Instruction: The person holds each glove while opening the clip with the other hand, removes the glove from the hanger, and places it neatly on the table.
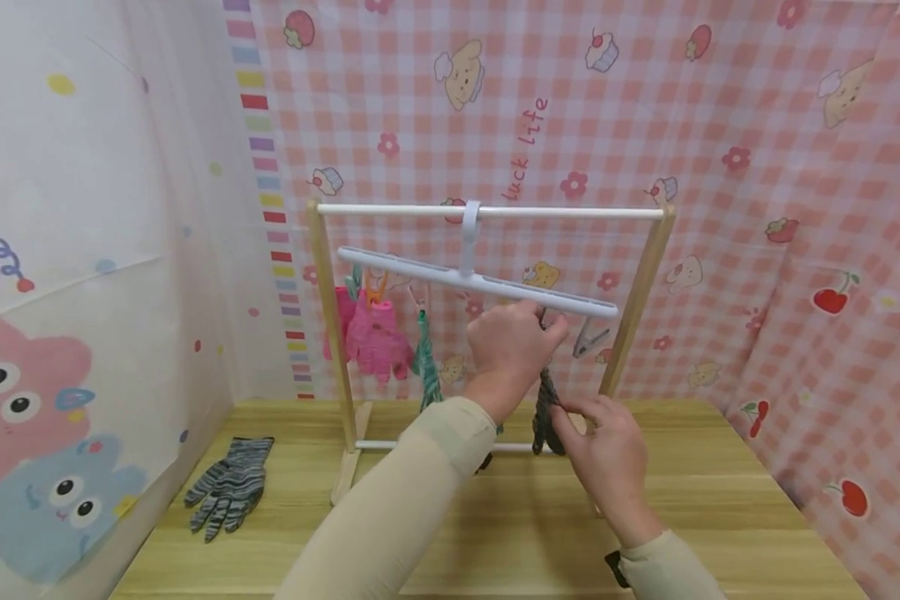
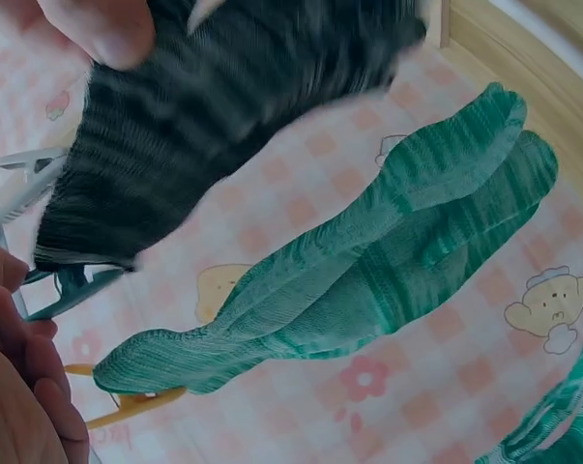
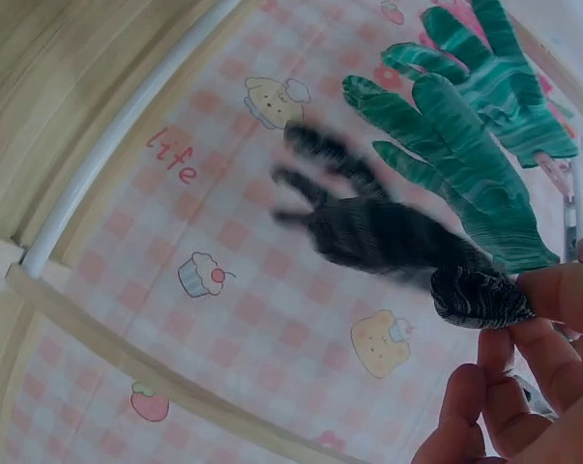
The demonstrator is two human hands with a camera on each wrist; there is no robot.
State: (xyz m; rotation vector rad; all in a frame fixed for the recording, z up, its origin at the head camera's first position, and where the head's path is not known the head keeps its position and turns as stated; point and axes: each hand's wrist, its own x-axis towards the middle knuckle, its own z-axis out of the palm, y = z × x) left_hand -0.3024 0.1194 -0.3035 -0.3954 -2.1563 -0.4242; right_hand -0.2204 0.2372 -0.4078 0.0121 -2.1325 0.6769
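Left hand [image 1: 512,346] is up at the clip hanger [image 1: 477,282], fingers curled round the clip at the top of the dark glove [image 1: 546,412]; the clip itself is hidden behind the hand in the head view. Right hand [image 1: 603,454] is lower, pinching the dark glove's hanging end between thumb and fingers [image 3: 504,391]. In the right wrist view the glove [image 3: 397,232] is motion-blurred.

Dark glove hangs under the right half of the hanger, inside the wooden rack [image 1: 645,283], over the back middle of the desk [image 1: 510,517]. The hanger hangs by its hook from the rack's white top rail [image 1: 570,213] and tilts down to the right. An empty grey clip [image 1: 589,337] hangs just right of the left hand.

Green glove [image 1: 425,367] is clipped just left of the left hand, near the dark one but apart from it. Pink glove [image 1: 375,337] hangs at the hanger's left end on an orange clip [image 1: 376,287], by the rack's left post.

Another striped glove [image 1: 228,492] lies flat near the desk's left edge, well apart from both hands.
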